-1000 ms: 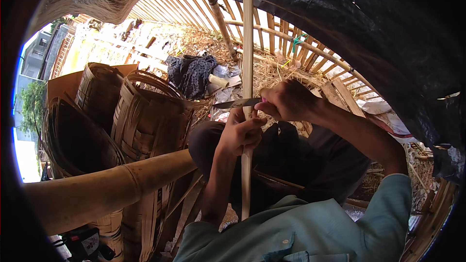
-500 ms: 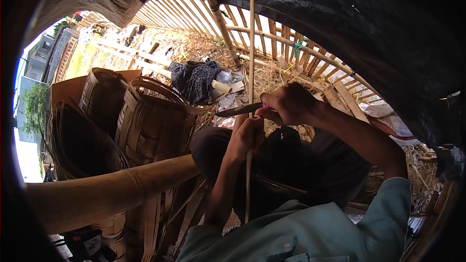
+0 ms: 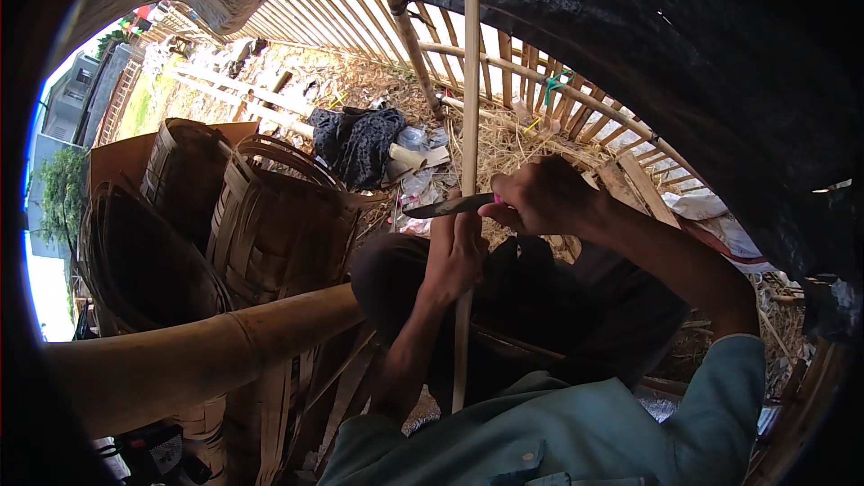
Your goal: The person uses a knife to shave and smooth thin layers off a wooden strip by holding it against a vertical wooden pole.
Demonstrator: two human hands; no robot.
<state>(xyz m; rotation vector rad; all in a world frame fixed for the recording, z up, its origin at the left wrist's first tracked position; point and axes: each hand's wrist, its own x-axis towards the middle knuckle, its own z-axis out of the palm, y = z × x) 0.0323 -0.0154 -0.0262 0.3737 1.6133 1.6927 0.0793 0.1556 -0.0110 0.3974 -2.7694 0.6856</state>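
My left hand (image 3: pixel 453 256) is closed around a long, pale bamboo strip (image 3: pixel 471 63), which stands nearly upright in front of me and runs down past my lap. In my right hand (image 3: pixel 544 196) I grip a knife (image 3: pixel 450 206) by its handle, of which only a bit of pink shows. The dark blade points left and lies across the strip, just above the fingers of my left hand. Where exactly its edge meets the strip is hard to make out.
A thick bamboo pole (image 3: pixel 207 346) juts in from the left toward my knee. Behind it stand woven bamboo baskets (image 3: pixel 279 225). Farther off lie a black cloth (image 3: pixel 358 144) and straw, before a bamboo slat fence (image 3: pixel 576 108). Dark sheeting (image 3: pixel 720 63) hangs at the upper right.
The strip now shows a broader face, as if turned. My left fingers have shifted and straightened somewhat around it. The knife stays across the strip, slightly lower at its handle end.
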